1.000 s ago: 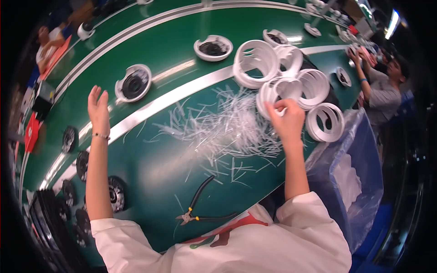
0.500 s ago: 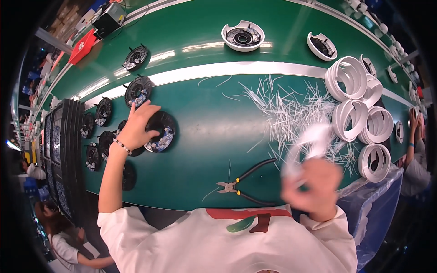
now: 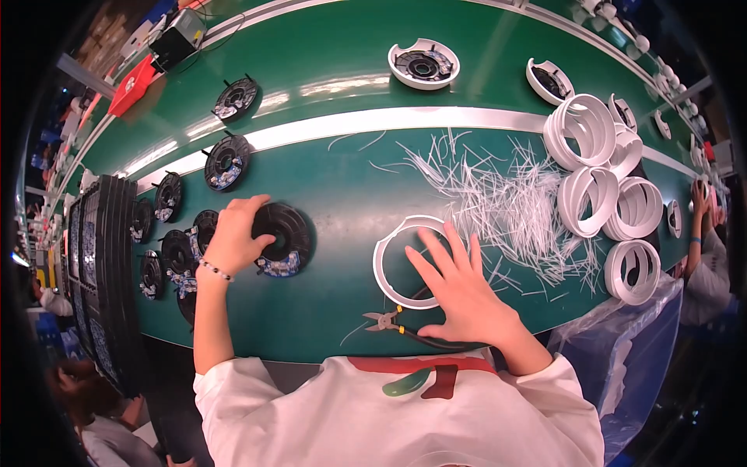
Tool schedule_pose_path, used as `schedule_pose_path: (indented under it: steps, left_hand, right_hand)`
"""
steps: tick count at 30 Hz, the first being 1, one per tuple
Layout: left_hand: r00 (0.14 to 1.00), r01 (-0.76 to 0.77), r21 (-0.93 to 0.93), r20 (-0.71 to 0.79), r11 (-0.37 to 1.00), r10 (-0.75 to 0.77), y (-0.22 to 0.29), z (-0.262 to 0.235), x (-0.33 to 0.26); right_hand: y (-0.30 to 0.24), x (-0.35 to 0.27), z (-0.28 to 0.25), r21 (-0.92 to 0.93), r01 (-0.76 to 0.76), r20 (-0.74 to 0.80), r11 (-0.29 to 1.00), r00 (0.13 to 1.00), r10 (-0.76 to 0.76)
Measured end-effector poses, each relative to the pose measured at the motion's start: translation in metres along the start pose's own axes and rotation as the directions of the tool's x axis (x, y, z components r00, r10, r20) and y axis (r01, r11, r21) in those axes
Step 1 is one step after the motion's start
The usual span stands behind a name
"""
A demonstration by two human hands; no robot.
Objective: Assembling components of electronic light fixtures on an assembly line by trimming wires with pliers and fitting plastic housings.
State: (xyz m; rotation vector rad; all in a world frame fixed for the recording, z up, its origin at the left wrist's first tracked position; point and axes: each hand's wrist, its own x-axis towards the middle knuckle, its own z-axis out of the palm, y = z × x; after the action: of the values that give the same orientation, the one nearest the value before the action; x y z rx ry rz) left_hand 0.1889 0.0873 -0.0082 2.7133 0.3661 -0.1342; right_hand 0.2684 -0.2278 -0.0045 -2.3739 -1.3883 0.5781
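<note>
My left hand (image 3: 236, 237) curls round the left side of a black round disc part (image 3: 289, 226) with a circuit board on its lower edge. The thumb reaches to the disc's middle hole. My right hand (image 3: 464, 294) is open, its fingers spread over the right side of a white plastic ring (image 3: 383, 274) lying on the green table. Below the ring are diagonal cutters (image 3: 387, 321) with black handles and yellow bands, partly hidden by the ring and my hand.
Several similar black discs (image 3: 167, 196) lie at the left, beside stacked black trays (image 3: 110, 272). Thin white strips (image 3: 513, 210) are heaped right of the middle. White rings (image 3: 580, 132) stand piled at the right. White housings (image 3: 424, 66) with black inserts sit beyond the pale strip.
My right hand has moved left with the white ring, which now lies on the table under its spread fingers. The black disc and my left hand have shifted slightly right.
</note>
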Motion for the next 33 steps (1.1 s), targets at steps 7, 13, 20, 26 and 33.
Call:
schedule_pose_path:
  steps: [7,13,20,26,33]
  left_hand:
    - [0.997,0.014,-0.378,-0.062,0.926,-0.04,0.026,0.0,0.001]
    - [0.968,-0.084,-0.617,-0.237,0.783,-0.083,0.027,0.021,0.021]
    - [0.948,-0.177,-0.972,-0.211,0.157,-0.237,0.07,0.073,0.025]
    - [0.994,-0.081,-0.992,-0.075,0.092,0.075,0.133,0.1,0.008]
    - [0.838,0.527,-0.673,0.309,-0.519,0.449,0.119,0.08,0.022]
  right_hand:
    - [-0.001,0.013,-0.014,0.003,-0.028,-0.172,1.0,0.985,0.028]
    - [-0.003,0.023,0.006,-0.046,-0.073,-0.053,0.996,0.996,0.071]
    - [0.018,0.017,0.015,0.766,0.199,-0.509,0.611,0.769,0.388]
    - [0.011,0.029,0.011,0.438,0.17,-0.715,0.883,0.661,0.227]
    - [0.014,0.028,0.008,0.51,0.248,-0.65,0.823,0.738,0.181]
